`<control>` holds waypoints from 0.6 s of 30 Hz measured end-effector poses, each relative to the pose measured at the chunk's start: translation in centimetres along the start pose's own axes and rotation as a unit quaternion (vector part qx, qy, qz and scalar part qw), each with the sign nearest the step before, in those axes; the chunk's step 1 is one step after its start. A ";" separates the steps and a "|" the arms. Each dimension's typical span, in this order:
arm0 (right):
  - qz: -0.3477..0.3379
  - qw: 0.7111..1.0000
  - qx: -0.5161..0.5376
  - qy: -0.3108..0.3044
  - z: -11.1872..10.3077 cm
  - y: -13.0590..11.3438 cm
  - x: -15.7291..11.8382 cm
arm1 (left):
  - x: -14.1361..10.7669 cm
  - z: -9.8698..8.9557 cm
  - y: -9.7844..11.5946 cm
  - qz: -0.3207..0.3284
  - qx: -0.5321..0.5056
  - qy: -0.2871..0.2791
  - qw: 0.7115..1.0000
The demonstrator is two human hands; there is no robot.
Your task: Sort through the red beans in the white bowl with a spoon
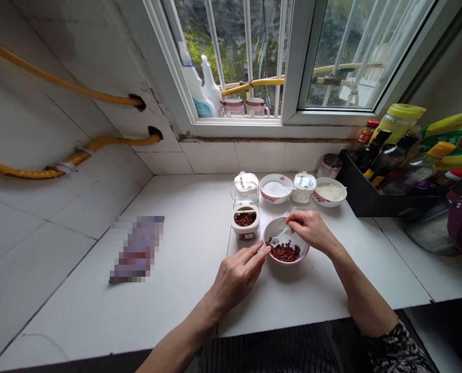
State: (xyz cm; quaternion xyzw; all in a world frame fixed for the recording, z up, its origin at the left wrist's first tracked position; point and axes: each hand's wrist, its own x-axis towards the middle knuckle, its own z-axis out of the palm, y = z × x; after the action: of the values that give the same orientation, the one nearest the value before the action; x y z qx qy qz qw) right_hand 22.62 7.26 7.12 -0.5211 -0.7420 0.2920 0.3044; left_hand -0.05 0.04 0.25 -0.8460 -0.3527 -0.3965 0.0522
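A white bowl with a pink rim [303,252] stands near the middle of the counter, with dark red peppercorn-like grains [285,253] in its bottom. My right hand [310,228] pinches the handle of a small white spoon [276,241], whose head is inside the bowl above the grains. My left hand [241,272] rests its fingertips at the bowl's left rim, fingers stretched out. Just behind my left hand, an open square jar [246,223] holds similar grains, its clear lid tilted up.
Behind stand a bowl of white powder [276,189], two lidded jars [304,186] [247,185] and a bowl of pale flakes [329,192]. A black box of bottles [386,204] is at the right. A blurred purple packet [139,251] lies left on the white counter [184,295].
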 end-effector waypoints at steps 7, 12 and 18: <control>0.015 0.997 0.065 -0.041 -0.2 -0.4 -0.1 | 0.0 -0.1 0.0 0.000 -0.001 -0.001 1.000; 0.038 0.993 0.102 -0.039 -0.4 -0.2 0.0 | 0.1 -0.1 0.0 0.003 -0.001 0.001 1.000; 0.035 0.997 0.074 0.007 -0.5 0.3 0.1 | 0.0 -0.1 0.0 0.002 0.001 0.000 1.000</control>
State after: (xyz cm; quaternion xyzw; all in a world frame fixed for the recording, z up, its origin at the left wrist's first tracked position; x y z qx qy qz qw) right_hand 23.13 7.47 7.24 -0.5243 -0.6976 0.3534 0.3369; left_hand -0.09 0.06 0.32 -0.8466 -0.3519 -0.3956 0.0539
